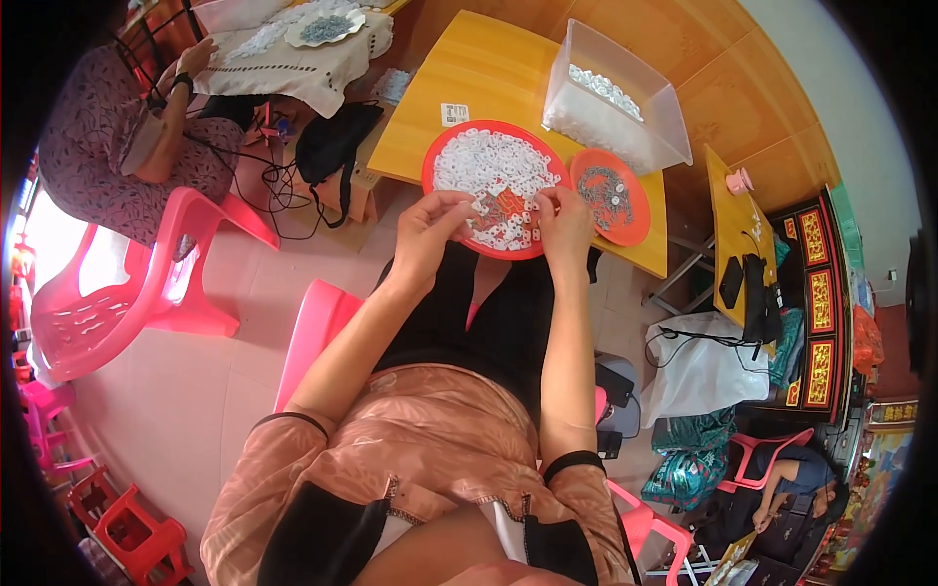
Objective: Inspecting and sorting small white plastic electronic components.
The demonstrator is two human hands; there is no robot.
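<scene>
"Which step?"
"You're seemingly picking through small white plastic pieces [489, 161] inside the round red plastic tray [512, 254]."
"Hands?"
"Your left hand [430, 227] and right hand [567, 225] are pinching over it, contents unclear; next is calling for steadiness."

Bright indoor light, strongest at the left edge, white glare blown out around a pink chair [88, 324], soft sheen on orange wall panels [723, 107], dimmer lower right, fisheye bending toward black corners, small far details soft.
</scene>
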